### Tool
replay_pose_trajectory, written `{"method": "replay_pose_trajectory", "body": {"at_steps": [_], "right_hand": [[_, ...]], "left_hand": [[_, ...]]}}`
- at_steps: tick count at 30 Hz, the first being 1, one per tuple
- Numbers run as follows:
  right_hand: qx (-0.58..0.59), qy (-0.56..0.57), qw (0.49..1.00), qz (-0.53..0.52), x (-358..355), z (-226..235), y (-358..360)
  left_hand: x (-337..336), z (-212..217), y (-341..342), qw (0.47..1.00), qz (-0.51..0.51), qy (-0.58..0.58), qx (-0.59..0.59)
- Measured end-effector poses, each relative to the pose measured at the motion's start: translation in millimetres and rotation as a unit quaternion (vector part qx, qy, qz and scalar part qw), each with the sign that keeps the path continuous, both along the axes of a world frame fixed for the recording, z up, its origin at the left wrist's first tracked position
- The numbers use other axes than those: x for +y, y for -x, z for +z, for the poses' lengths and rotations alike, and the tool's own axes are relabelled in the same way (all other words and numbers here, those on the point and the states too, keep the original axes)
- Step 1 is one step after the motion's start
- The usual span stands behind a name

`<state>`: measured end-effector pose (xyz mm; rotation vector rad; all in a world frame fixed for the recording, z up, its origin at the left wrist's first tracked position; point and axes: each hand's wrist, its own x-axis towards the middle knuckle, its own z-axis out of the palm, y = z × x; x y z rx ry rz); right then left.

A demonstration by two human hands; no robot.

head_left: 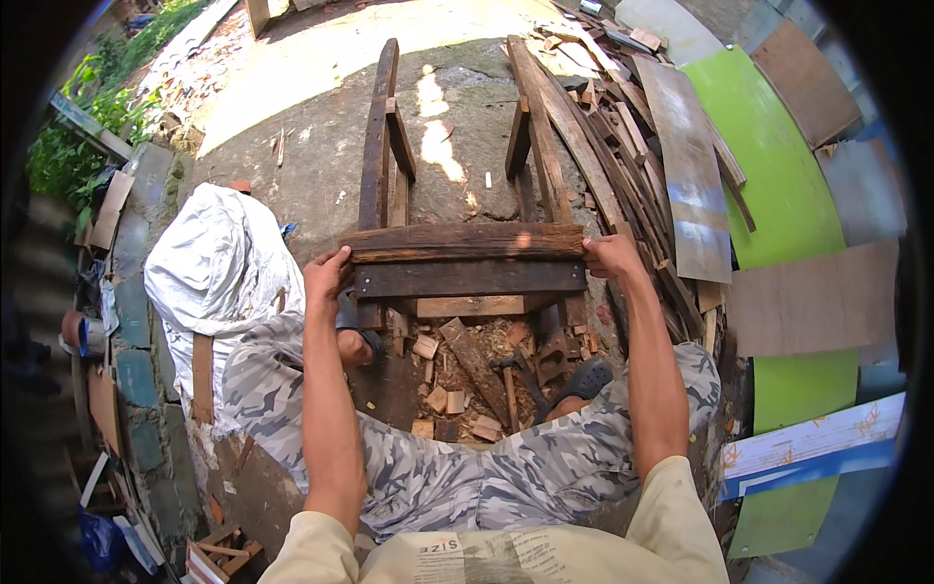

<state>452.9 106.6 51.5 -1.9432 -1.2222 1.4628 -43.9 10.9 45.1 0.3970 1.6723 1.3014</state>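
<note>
A rough dark wooden plank (467, 241) lies across a wooden frame in front of me. My left hand (329, 273) grips the plank's left end, thumb on top. At the opposite end my right hand (611, 256) closes on it, fingers curled. Just nearer than the plank is the frame's dark crosspiece (472, 279), with nail or screw heads at its left end. Two long side rails (378, 146) run away from me, each with a short upright piece. Under the frame, a hammer (511, 394) rests among wood scraps between my feet.
Wood offcuts (457, 399) and chips litter the ground. A white sack (224, 258) stands at the left beside a low block wall (136, 365). Stacked timber strips (623, 165) lie along the right, next to a green sheet (778, 146) and brown boards (815, 297).
</note>
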Motion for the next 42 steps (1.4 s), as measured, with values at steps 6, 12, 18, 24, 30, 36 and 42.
{"method": "replay_pose_trajectory", "body": {"at_steps": [6, 12, 18, 24, 30, 36, 42], "right_hand": [[0.025, 0.054, 0.998, 0.004, 2, 22, 0], [0.037, 0.041, 0.998, 0.030, 7, 11, -2], [0.002, 0.005, 1.000, 0.022, 0, 17, 1], [-0.050, -0.024, 0.997, 0.049, 3, 15, 5], [-0.114, -0.016, 0.988, 0.100, 5, 11, 11], [-0.124, -0.029, 0.989, 0.078, 2, 12, 18], [-0.110, -0.054, 0.991, 0.055, -1, 7, 17]], "left_hand": [[3, 0, 2, 1.000, -0.010, 0.007, 0.005], [2, -4, 12, 0.999, -0.033, 0.012, 0.002], [2, 2, 5, 1.000, -0.004, 0.031, -0.003], [5, 0, 11, 0.995, -0.034, 0.086, 0.023], [9, -13, 18, 0.994, -0.016, 0.109, 0.022], [6, -11, 13, 0.998, -0.009, 0.049, -0.043], [5, -5, 1, 0.999, -0.026, 0.041, 0.004]]}}
